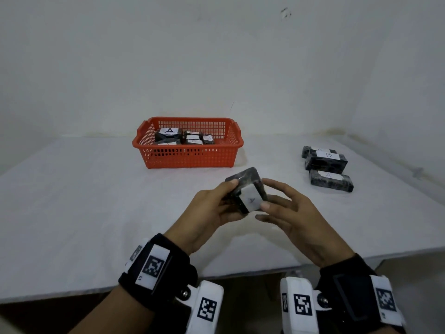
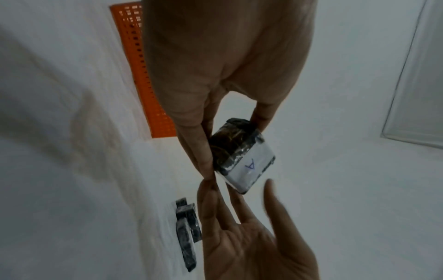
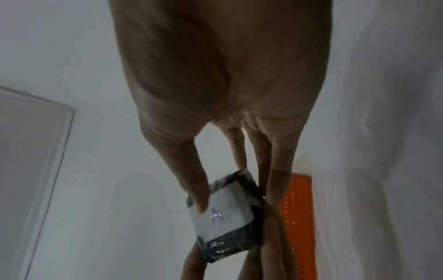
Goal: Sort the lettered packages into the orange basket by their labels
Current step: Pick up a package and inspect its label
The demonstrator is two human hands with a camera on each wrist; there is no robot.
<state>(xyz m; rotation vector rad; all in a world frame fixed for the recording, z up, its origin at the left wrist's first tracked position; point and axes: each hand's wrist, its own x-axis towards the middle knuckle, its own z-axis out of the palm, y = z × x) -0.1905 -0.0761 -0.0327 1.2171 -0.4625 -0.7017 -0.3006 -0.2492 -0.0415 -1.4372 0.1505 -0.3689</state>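
Note:
My left hand (image 1: 231, 198) grips a black wrapped package (image 1: 249, 186) with a white label marked A, held above the table in front of the orange basket (image 1: 190, 119). In the left wrist view the thumb and fingers clamp the package (image 2: 236, 145) from both sides. My right hand (image 1: 268, 195) is beside it with straight, spread fingers; its fingertips touch the package's right side and its thumb lies at the label's edge. The right wrist view shows the package (image 3: 230, 212) between both hands. The basket holds several labelled packages, one marked A (image 1: 169, 131).
Three more black packages lie at the table's right: one marked B (image 1: 326, 160), one marked A (image 1: 331, 180), one behind them (image 1: 310, 150). The white table's front edge (image 1: 240, 273) runs just before my wrists. White walls close the back and right.

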